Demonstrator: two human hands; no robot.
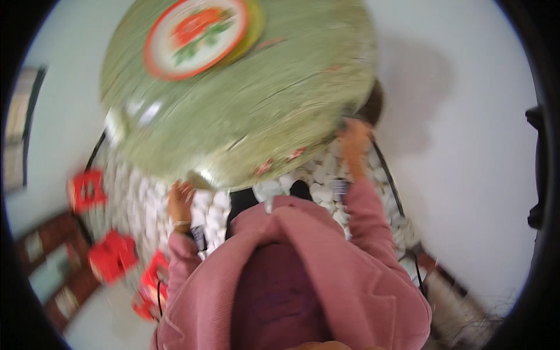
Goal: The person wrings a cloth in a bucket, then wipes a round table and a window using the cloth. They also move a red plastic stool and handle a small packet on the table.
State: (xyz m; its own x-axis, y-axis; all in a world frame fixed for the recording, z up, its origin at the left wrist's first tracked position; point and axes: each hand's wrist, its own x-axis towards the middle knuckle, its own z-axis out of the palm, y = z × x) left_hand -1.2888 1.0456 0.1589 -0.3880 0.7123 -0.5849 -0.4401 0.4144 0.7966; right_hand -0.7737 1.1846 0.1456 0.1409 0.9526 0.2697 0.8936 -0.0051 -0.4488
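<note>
A round table (280, 105) with a green, wrinkled covering stands before me, small pinkish bits lying along its near edge. My left hand (180, 197) is at the near left rim, fingers raised; whether it touches the covering is not clear. At the right rim, my right hand (355, 133) is blurred and closed around a dark object (348, 117) that I cannot identify. On the far left part of the table lies a round plate (159, 43) with an orange-red rim and a flower pattern, overlapping a yellow dish (256, 30).
Red plastic stools (113, 258) stand on the left. White pebbles (214, 210) cover the floor under and around the table. A white wall (463, 183) rises close on the right, and a brown round object (374, 105) shows behind the right rim.
</note>
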